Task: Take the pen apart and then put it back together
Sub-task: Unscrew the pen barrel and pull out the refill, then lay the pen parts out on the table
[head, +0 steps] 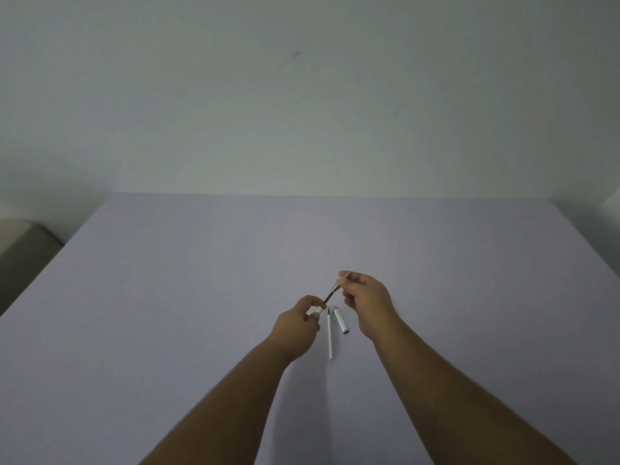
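Both hands hold a thin pen part (331, 293) above the table, tilted from lower left to upper right; it looks dark with a metal section near its upper end. My right hand (367, 300) pinches that upper end. My left hand (299, 325) pinches the lower end, and something small and white shows between its fingertips. On the table just under the hands lie a long thin white refill (329, 333) with a dark tip and a shorter white cap (340, 319) with a dark end, side by side.
The pale lavender table (167, 297) stretches wide to the left, right and far side. A plain wall stands behind it. A grey-brown object (20, 250) sits beyond the table's left edge.
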